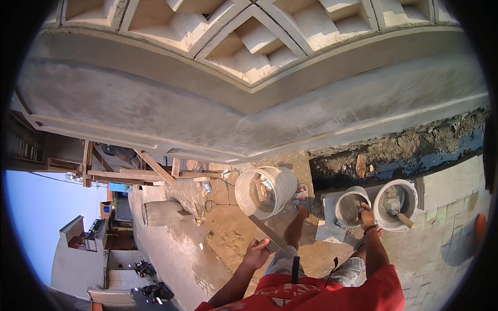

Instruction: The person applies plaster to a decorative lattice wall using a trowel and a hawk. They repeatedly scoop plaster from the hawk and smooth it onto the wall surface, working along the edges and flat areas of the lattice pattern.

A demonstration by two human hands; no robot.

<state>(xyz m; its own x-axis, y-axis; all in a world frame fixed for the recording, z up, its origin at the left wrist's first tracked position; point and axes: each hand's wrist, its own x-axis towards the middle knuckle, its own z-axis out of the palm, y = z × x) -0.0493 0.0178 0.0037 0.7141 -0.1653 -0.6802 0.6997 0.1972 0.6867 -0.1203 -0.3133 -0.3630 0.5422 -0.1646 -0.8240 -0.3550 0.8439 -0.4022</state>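
My left hand (pixel 256 253) is closed round a long, flat, straight-edged strip (pixel 267 232), thumb on top; whether it is wood or metal I cannot tell. The strip slants up and left towards a large whitish bucket (pixel 282 193) with scraps inside. My right hand (pixel 366 217) reaches down to the rim of a small bucket (pixel 340 213), fingers bent at its inner side. Something greyish shows under those fingers, too unclear to name. Just right of it stands a wider white bucket (pixel 412 193) holding grey mortar (pixel 389 198) and a trowel with a wooden handle (pixel 405 221).
A grey plastered wall (pixel 207 116) with patterned blocks (pixel 252 49) above runs across the front. Below it at the right lies a dirt trench (pixel 337 173). Wooden scaffolding (pixel 124 175) stands left, near a tipped grey container (pixel 162 213). Paving (pixel 430 249) spreads right.
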